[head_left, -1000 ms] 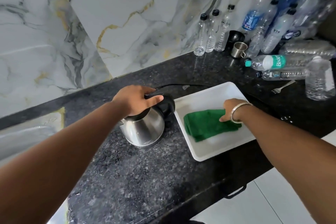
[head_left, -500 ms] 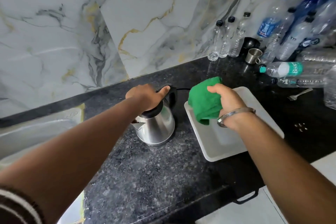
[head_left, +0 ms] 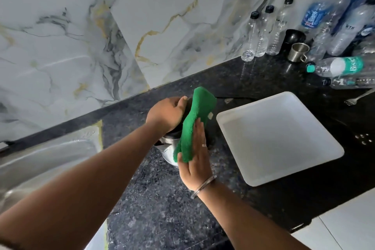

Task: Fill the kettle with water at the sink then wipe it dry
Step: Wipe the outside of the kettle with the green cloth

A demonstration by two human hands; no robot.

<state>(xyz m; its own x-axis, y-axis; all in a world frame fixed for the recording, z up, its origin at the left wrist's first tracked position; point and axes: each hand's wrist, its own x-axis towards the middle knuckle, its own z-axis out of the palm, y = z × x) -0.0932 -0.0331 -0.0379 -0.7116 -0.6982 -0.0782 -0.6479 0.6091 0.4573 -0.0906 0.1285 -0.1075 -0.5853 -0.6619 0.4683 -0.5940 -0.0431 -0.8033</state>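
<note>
Wipe step in progress, judging by the layout. Kettle (head_left: 168,149) stands on the dark granite counter (head_left: 162,205) at centre frame, just right of the sink (head_left: 46,160) and left of the white tray (head_left: 280,138); mostly hidden by hands and cloth, only a strip of steel body and the spout area show. Left hand (head_left: 165,113) sits on top of it, fingers curled down over the black lid, holding it steady. Right hand (head_left: 194,160) is flat, fingers extended, palm pressing the green cloth (head_left: 192,124) against the kettle's right side, thumb hooked around the cloth's lower edge; more a press than a pinch. Cloth drapes up over the handle side, top end loose above the lid. Risks: the kettle is presumably full, so a hard sideways push from the right hand could tip it or slide it on the polished stone toward the sink edge; left hand's top grip is the only brace. If the lid isn't latched (can't tell), pressing on it could slop water out the spout and re-wet the body. Loose cloth end could snag the handle. A dark cord (head_left: 239,98) runs behind the kettle; whether it is attached can't be told.
</note>
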